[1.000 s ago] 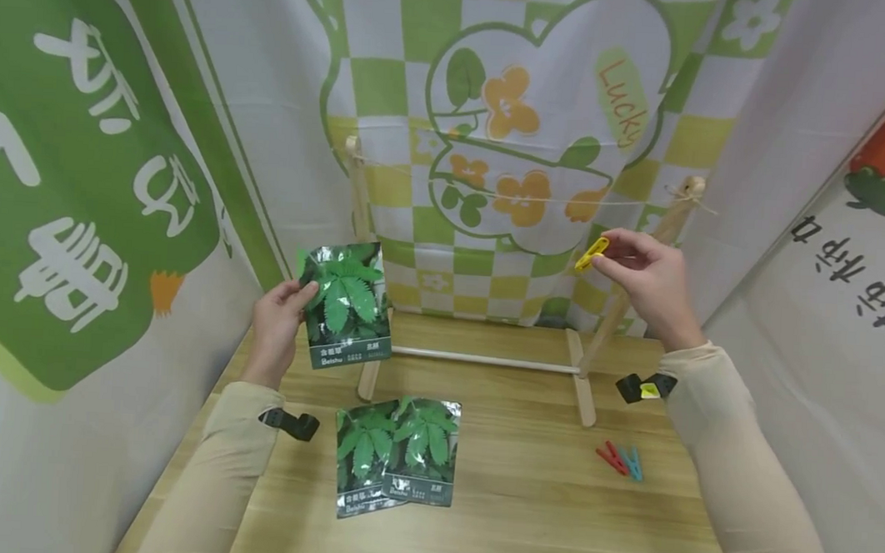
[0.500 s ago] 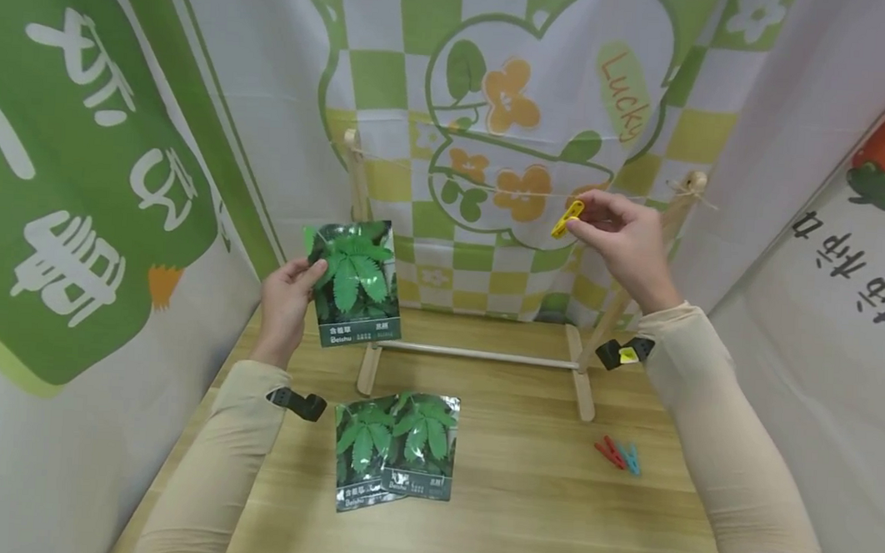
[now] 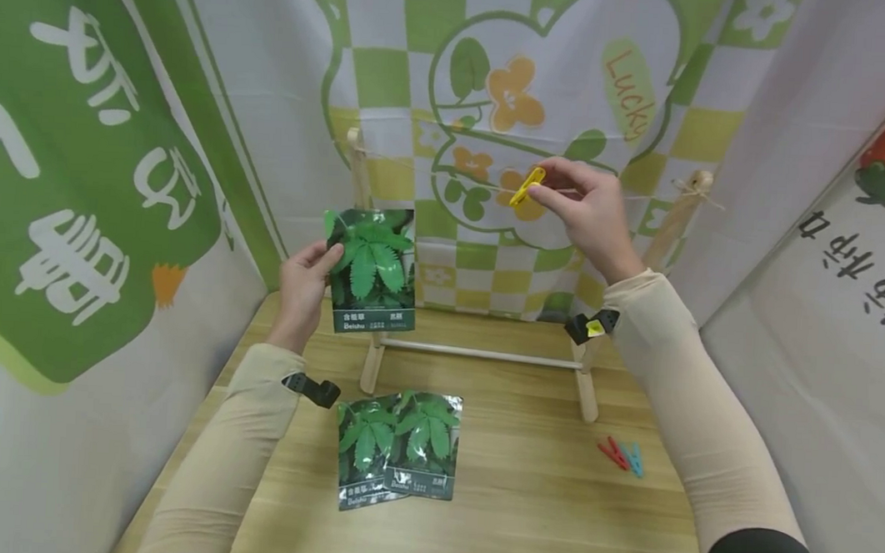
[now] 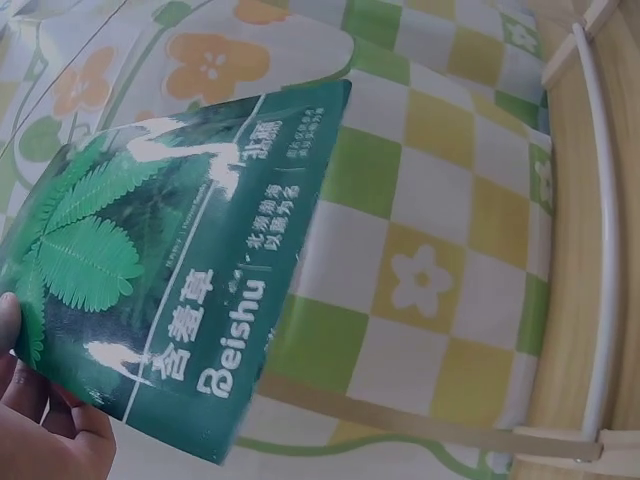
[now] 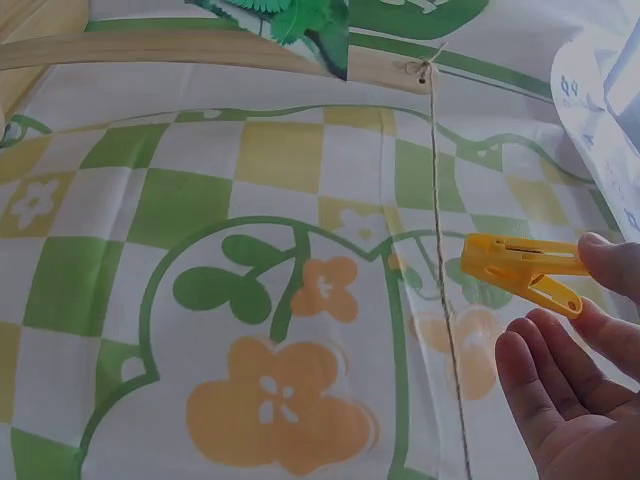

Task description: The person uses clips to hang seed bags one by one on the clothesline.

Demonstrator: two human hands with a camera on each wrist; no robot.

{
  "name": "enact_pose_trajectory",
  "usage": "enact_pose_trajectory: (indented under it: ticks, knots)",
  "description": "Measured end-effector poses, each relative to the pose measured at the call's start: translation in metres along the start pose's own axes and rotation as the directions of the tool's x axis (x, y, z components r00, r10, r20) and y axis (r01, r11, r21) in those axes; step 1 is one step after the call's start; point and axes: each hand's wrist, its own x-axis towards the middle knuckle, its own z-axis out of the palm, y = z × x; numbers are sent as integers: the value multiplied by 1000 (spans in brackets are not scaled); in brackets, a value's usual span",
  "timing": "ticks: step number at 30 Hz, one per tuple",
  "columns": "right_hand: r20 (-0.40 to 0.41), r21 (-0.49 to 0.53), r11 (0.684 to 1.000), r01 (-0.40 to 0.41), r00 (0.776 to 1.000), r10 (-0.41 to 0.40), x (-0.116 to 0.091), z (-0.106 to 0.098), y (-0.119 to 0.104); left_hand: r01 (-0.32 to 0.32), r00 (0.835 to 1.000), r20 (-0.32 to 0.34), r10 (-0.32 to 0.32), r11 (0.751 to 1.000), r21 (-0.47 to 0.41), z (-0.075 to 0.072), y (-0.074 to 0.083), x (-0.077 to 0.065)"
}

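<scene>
My left hand [image 3: 306,290] pinches a seed packet [image 3: 372,273] by its left edge, thumb on the front. The packet shows a green fern-like leaf and is held upright in front of the left post, below the string. In the left wrist view the packet [image 4: 150,260] appears sideways, its dark green label toward the right. My right hand [image 3: 584,213] pinches a yellow clothespin [image 3: 527,187] between thumb and fingers, close to the string. In the right wrist view the clothespin [image 5: 525,270] lies near the string [image 5: 445,270]; whether they touch I cannot tell.
A wooden stand with a post [image 3: 674,226] on each side carries the string, and a white rod [image 3: 483,355] joins its feet. Two more seed packets [image 3: 422,447] overlap on the table. A red clothespin [image 3: 613,453] and a blue clothespin [image 3: 636,459] lie at the right.
My right hand has moved left and up with the yellow clothespin, toward the middle of the string. The left hand has raised the seed packet and shifted it slightly right.
</scene>
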Motion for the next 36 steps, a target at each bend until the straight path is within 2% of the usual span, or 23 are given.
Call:
enact_pose_trajectory:
  ticks: [7,19,27,36]
  knots:
    - [45,-64,997,32,999,-29,10,13,-10,1,999,52,0,1000,-21,12,4,2]
    - [95,-20,998,57,994,-55,28,32,-20,-31,994,109,32,999,-14,25,9,6]
    - [137,-81,994,71,989,-59,40,47,-29,-49,993,108,52,998,-35,31,10,9]
    - [177,-140,985,105,981,-80,53,69,-39,-42,993,114,41,999,5,38,12,12]
